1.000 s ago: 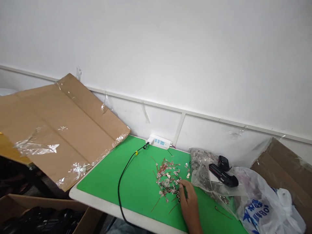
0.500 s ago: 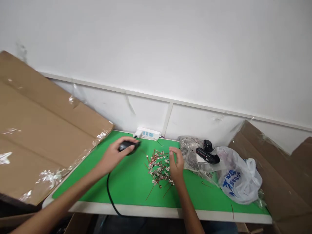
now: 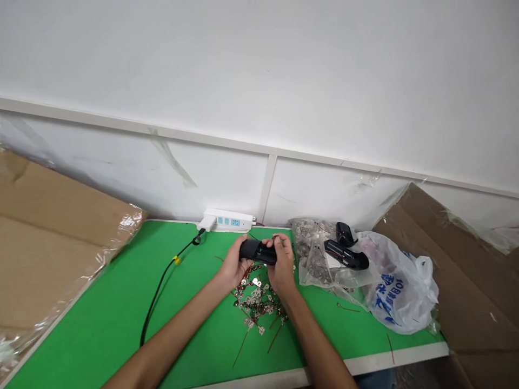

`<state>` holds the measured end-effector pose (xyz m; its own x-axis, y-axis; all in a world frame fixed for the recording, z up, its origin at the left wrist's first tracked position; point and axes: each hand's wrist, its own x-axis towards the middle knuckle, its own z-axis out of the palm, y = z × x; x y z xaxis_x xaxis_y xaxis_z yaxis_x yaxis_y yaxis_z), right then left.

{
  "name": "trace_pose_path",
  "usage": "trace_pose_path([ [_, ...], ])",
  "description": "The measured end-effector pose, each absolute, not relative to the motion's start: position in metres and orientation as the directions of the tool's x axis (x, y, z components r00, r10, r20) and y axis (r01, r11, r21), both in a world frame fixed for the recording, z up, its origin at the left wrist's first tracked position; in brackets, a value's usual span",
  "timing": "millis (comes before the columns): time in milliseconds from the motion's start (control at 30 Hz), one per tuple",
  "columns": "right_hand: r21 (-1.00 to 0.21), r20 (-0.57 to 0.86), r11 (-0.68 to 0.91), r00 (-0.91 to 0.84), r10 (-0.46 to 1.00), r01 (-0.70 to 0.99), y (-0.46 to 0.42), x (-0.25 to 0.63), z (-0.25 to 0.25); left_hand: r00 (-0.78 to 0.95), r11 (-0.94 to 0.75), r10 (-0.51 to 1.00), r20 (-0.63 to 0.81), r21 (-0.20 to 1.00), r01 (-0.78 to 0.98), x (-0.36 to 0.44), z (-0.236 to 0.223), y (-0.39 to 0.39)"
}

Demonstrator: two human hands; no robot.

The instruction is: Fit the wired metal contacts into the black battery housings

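Note:
My left hand (image 3: 234, 265) grips the left end of a black plastic housing (image 3: 258, 252), a hollow elongated shell with an open recess. My right hand (image 3: 281, 262) closes around its right end, with thumb and fingertips together at the upper edge. Whether a small part sits in those fingertips is too small to make out. Below both hands lies a loose pile of metal contact tabs (image 3: 259, 300), several with thin red wires, spread on the green mat (image 3: 194, 324).
A white power strip (image 3: 233, 220) with a plugged-in black cable (image 3: 158, 294) stands against the wall. To the right, a clear bag of metal parts (image 3: 314, 248) bears another black housing (image 3: 346, 255). Beside it is a white plastic bag (image 3: 405, 286). Cardboard sheets (image 3: 52, 232) flank both sides.
My left hand has brought the black housing right, above the pile, and my right hand has closed on its other end. The camera view has shifted, showing more cable.

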<state>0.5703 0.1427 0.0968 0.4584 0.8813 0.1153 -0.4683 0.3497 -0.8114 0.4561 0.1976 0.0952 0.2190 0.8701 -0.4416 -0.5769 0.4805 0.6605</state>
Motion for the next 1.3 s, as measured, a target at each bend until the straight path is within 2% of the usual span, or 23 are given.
trace_pose_path([
  [67, -0.806, 0.122, 0.369, 0.480, 0.869, -0.463, 0.139, 0.566, 0.099, 0.129, 0.332, 0.942, -0.309, 0.809, -0.485, 0.455, 0.090, 0.194],
  [133, -0.789, 0.119, 0.393, 0.509, 0.852, -0.473, 0.139, 0.568, 0.101, 0.100, 0.090, 0.993, -0.066, 0.963, -0.254, 0.450, 0.090, 0.191],
  [167, -0.777, 0.112, 0.403, 0.524, 0.844, -0.484, 0.139, 0.571, 0.102, 0.135, -0.051, 0.989, 0.066, 0.992, -0.118, 0.447, 0.091, 0.190],
  [200, -0.761, 0.101, 0.414, 0.539, 0.836, -0.499, 0.140, 0.575, 0.103, 0.199, -0.177, 0.964, 0.174, 0.984, -0.001, 0.444, 0.091, 0.188],
  [267, -0.723, 0.075, 0.434, 0.563, 0.823, -0.538, 0.141, 0.583, 0.103, 0.359, -0.365, 0.884, 0.299, 0.921, 0.132, 0.439, 0.091, 0.185],
  [333, -0.694, 0.051, 0.437, 0.567, 0.822, -0.572, 0.142, 0.590, 0.102, 0.494, -0.488, 0.800, 0.341, 0.849, 0.205, 0.436, 0.090, 0.182],
  [433, -0.705, 0.044, 0.397, 0.523, 0.851, -0.587, 0.141, 0.593, 0.102, 0.593, -0.554, 0.734, 0.330, 0.797, 0.242, 0.435, 0.088, 0.180],
  [567, -0.755, 0.077, 0.287, 0.354, 0.932, -0.590, 0.137, 0.592, 0.105, 0.591, -0.462, 0.751, 0.293, 0.873, 0.154, 0.436, 0.095, 0.182],
  [667, -0.787, 0.092, 0.223, 0.248, 0.964, -0.576, 0.134, 0.589, 0.105, 0.657, -0.194, 0.739, 0.147, 0.981, -0.001, 0.439, 0.099, 0.182],
  [733, -0.802, 0.089, 0.205, 0.227, 0.970, -0.561, 0.134, 0.586, 0.101, 0.724, -0.030, 0.683, 0.091, 0.995, -0.096, 0.442, 0.097, 0.180],
  [800, -0.829, 0.075, 0.194, 0.240, 0.968, -0.525, 0.135, 0.582, 0.096, 0.737, 0.047, 0.673, 0.069, 0.990, -0.136, 0.445, 0.094, 0.179],
  [1000, -0.900, 0.084, 0.242, 0.402, 0.912, -0.361, 0.144, 0.588, 0.080, 0.610, 0.160, 0.782, -0.128, 0.987, 0.001, 0.441, 0.101, 0.185],
  [1233, -0.941, 0.098, 0.219, 0.410, 0.907, -0.258, 0.145, 0.594, 0.073, 0.517, 0.180, 0.847, -0.125, 0.982, -0.058, 0.431, 0.112, 0.197],
  [1300, -0.964, 0.156, 0.225, 0.382, 0.911, -0.142, 0.141, 0.594, 0.076, 0.521, 0.203, 0.844, -0.126, 0.975, -0.094, 0.430, 0.110, 0.197],
])
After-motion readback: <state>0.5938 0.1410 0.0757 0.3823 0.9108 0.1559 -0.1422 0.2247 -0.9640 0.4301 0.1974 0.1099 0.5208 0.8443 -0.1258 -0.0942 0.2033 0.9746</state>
